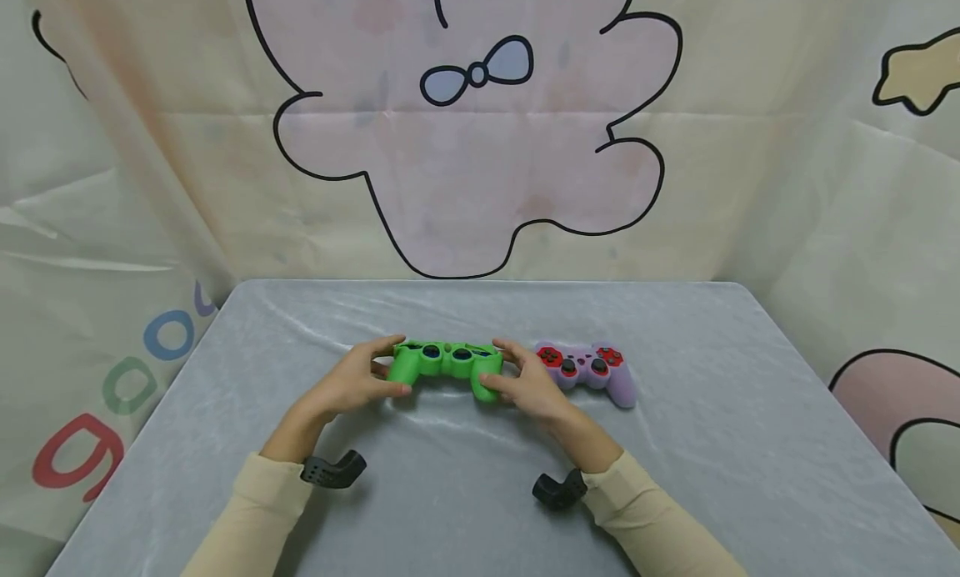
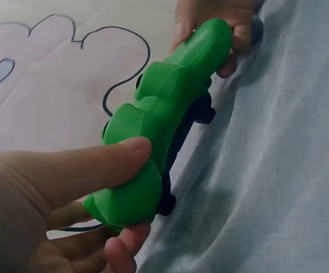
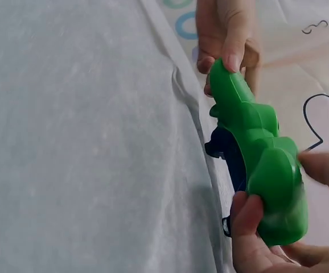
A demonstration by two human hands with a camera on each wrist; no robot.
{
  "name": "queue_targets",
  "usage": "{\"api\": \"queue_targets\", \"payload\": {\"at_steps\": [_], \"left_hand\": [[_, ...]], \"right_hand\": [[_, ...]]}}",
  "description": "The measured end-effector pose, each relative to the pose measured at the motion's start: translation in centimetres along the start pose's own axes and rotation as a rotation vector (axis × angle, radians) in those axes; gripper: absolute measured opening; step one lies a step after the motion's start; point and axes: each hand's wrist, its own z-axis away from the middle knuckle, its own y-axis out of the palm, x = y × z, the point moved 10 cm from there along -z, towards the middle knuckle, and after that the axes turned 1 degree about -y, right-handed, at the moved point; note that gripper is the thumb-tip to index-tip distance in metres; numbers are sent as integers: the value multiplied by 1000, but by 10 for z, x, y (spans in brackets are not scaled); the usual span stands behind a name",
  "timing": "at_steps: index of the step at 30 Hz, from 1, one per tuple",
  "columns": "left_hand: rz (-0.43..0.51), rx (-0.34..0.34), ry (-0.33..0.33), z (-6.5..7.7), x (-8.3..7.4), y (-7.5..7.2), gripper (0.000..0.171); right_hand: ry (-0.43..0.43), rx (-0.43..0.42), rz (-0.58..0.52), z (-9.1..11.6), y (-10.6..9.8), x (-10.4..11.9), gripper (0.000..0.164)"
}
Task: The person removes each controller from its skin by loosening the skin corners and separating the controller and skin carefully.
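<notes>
A green game controller (image 1: pixel 447 362) with dark thumbsticks is held between both hands at the middle of the table. My left hand (image 1: pixel 356 378) grips its left end, the thumb lying over the green shell in the left wrist view. Its right end is in my right hand (image 1: pixel 534 385), pinched between thumb and fingers. A dark underside (image 2: pixel 182 133) shows beneath the green shell in the left wrist view. Just behind the right hand lies a purple controller (image 1: pixel 618 385) with red button areas, its left grip partly hidden by that hand.
A grey-blue cloth (image 1: pixel 450 494) covers the table, slightly wrinkled. Behind it hangs a curtain (image 1: pixel 480 160) with a cartoon figure, and further printed fabric stands at both sides. Each wrist wears a dark camera mount, the left mount (image 1: pixel 333 469) and the right mount (image 1: pixel 559 490).
</notes>
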Motion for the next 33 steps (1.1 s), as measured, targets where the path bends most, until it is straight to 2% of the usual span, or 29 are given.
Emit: {"api": "queue_targets", "payload": {"at_steps": [7, 13, 17, 22, 27, 33], "left_hand": [[148, -23, -39, -5, 10, 1, 79], [208, 18, -4, -7, 7, 8, 82], [194, 17, -22, -6, 10, 8, 82], [184, -34, -57, -8, 15, 4, 77], [210, -55, -47, -9, 14, 2, 74], [236, -38, -28, -9, 14, 4, 67]], "right_hand": [[22, 33, -45, 1, 3, -4, 82], [58, 17, -145, 0, 1, -8, 79], [61, 18, -138, 0, 1, -8, 77], [63, 32, -126, -2, 2, -9, 74], [52, 52, -126, -4, 3, -8, 73], [61, 54, -114, -4, 4, -9, 74]]}}
